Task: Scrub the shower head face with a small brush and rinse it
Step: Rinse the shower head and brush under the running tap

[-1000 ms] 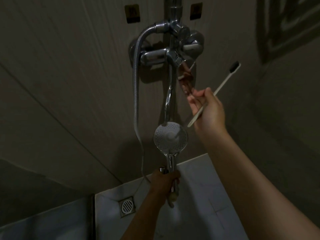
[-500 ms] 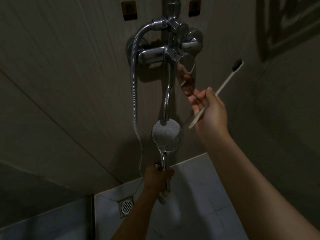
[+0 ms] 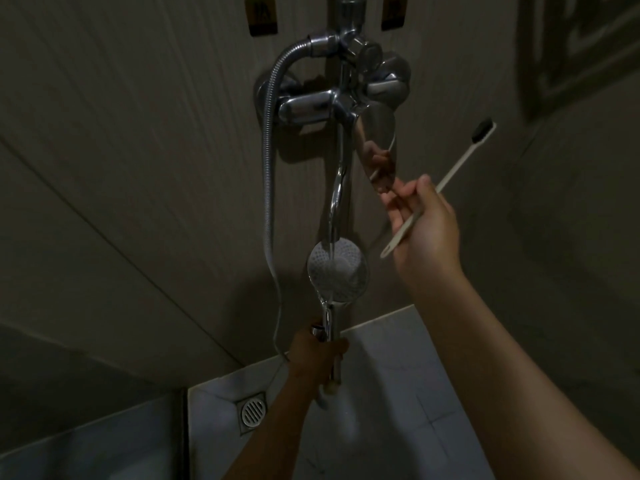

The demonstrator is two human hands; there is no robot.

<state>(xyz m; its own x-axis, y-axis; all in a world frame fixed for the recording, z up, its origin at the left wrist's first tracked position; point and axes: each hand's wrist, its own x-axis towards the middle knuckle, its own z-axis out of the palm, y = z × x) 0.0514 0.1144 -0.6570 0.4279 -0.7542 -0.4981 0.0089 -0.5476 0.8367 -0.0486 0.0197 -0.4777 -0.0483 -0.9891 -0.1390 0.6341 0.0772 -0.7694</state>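
Note:
A round chrome shower head [image 3: 337,271] faces me, held up directly under the curved tap spout [image 3: 337,192]. A thin stream of water seems to run onto its face. My left hand [image 3: 317,355] grips its handle from below. My right hand [image 3: 424,226] holds a pale toothbrush [image 3: 457,164] with dark bristles pointing up and right. The fingertips of that hand touch the lower tip of the chrome mixer lever [image 3: 379,133].
The chrome mixer body [image 3: 311,105] is fixed to the tiled wall, with a ribbed metal hose [image 3: 267,174] looping down its left side. A square floor drain [image 3: 252,412] sits in the white floor tiles below. Dim light throughout.
The shower head has moved up slightly, closer under the spout. My right hand stays at the lever with the toothbrush, shifted a little.

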